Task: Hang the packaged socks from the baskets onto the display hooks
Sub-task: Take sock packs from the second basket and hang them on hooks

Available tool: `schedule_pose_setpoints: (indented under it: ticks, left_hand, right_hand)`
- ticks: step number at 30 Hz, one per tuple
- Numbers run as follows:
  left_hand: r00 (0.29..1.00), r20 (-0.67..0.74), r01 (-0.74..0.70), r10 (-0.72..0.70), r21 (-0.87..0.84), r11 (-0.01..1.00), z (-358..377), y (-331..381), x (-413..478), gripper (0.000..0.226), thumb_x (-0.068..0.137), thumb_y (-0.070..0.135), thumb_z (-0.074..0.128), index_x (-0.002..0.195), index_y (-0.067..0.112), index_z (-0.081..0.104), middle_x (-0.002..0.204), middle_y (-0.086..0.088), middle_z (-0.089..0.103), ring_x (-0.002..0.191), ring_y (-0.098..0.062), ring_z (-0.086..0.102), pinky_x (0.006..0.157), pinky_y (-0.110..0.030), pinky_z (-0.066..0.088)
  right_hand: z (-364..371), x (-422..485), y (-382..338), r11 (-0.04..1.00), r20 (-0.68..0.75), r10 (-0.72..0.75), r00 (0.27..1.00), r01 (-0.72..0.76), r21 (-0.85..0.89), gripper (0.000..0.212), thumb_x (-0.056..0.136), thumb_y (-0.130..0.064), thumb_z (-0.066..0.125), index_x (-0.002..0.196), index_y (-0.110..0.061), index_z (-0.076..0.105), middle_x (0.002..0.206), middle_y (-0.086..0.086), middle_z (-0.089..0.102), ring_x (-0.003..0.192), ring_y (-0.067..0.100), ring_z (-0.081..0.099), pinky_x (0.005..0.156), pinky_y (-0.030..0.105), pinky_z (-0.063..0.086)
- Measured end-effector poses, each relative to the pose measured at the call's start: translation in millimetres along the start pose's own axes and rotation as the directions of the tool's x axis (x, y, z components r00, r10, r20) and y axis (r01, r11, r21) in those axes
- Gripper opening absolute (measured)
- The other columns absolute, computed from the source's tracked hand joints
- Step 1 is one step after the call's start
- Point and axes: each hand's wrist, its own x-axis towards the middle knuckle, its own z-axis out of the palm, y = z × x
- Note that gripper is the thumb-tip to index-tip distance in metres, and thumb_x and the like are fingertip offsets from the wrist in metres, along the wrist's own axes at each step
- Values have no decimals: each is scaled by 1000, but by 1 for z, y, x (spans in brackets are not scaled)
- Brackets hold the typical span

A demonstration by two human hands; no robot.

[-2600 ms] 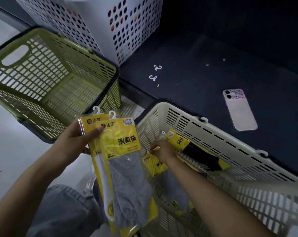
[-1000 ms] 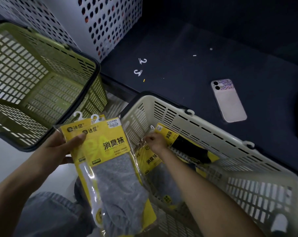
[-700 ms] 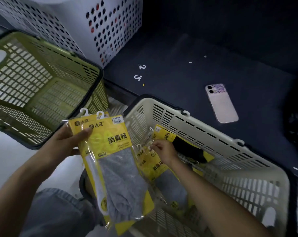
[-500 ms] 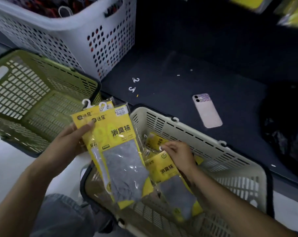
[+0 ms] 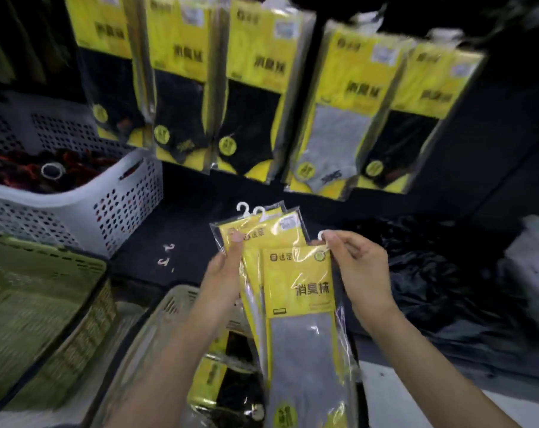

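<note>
Across the top of the frame you have the hung sock packs (image 5: 252,88) in a row, yellow cards with mostly black socks and one grey pair right of centre; all of them are blurred. At the lower left sits the green basket (image 5: 30,304), and above it, at the left edge, the white basket (image 5: 107,205) with dark and red items inside. A crumpled black bag (image 5: 447,273) lies at the right on the dark shelf (image 5: 194,211). The beige basket (image 5: 169,307) is at bottom centre under your forearms, with a pack of black socks (image 5: 228,381) in it.

In the centre, your left hand (image 5: 225,273) grips two packs (image 5: 262,233) near their tops, thumb pressed on the front, their white hangers pointing up. Your right hand (image 5: 357,264) pinches the white hanger of the front pack (image 5: 302,304), grey socks on a yellow card, which overlaps the other two and hangs down over the beige basket. Whether your left hand also holds it, I cannot tell.

Two loose hooks (image 5: 166,254) lie on the shelf, left of your left hand.
</note>
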Motion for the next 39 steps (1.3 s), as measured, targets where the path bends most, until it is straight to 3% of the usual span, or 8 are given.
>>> schedule_pose_setpoints:
  ticks: [2,6,10,18,26,29,31,39]
  left_hand:
    - [997,57,-47,49,-20,999,17,16,-7,59,69,77,42,98,35,71,97,11,74,87,-3,69,80,-28,54]
    - [966,93,-238,241,-36,971,42,46,-20,34,64,48,73,91,28,69,91,12,75,81,-3,71,58,-9,50]
    - [943,76,-318,324,-85,944,48,73,-20,30,65,40,74,91,26,70,89,9,76,80,-8,72,58,-13,53]
    - [796,103,-602,597,29,798,64,119,-22,23,62,41,75,83,33,70,83,16,74,74,0,70,56,-9,51]
    - [727,99,-685,679,48,727,72,145,-28,26,61,36,75,83,50,69,81,21,73,73,3,69,56,-7,49]
    - [715,58,-699,697,29,715,71,148,-30,25,63,47,80,84,51,69,81,22,73,75,4,69,56,-6,49]
    - [708,42,-706,705,31,707,70,147,-31,30,57,56,80,85,49,70,81,21,73,75,3,69,56,-7,50]
    - [764,6,-645,645,12,764,68,135,-25,27,56,42,74,76,26,71,78,14,74,70,-1,70,53,-9,50]
  right_hand:
    - [-8,0,-17,998,-77,-3,997,7,56,13,89,-13,63,79,-13,72,75,2,75,63,9,68,57,17,53]
    - [-24,-1,-46,994,-124,-22,992,34,102,12,90,-14,62,85,-8,72,79,3,76,67,8,68,60,16,54]
    - [-48,-1,-82,995,27,-101,994,101,10,11,88,-17,64,83,-14,74,87,0,74,81,7,68,73,15,53]
    - [-80,9,-160,926,148,-341,928,359,-118,11,85,-17,65,78,-16,73,76,-6,71,68,-2,62,65,8,46]
    - [-79,16,-186,897,171,-404,899,426,-119,12,84,-15,66,76,-22,73,75,-3,73,68,3,65,62,11,48]
    - [-72,13,-184,896,198,-406,892,431,-104,6,80,-22,68,80,-22,74,80,-1,74,73,8,68,66,15,52]
    - [-71,11,-181,883,230,-406,884,445,-150,7,81,-19,69,81,-24,73,81,-5,74,73,7,68,66,14,51]
    - [-71,9,-178,852,294,-403,867,472,-226,7,93,-27,54,89,-23,57,82,-10,75,84,1,68,70,9,46]
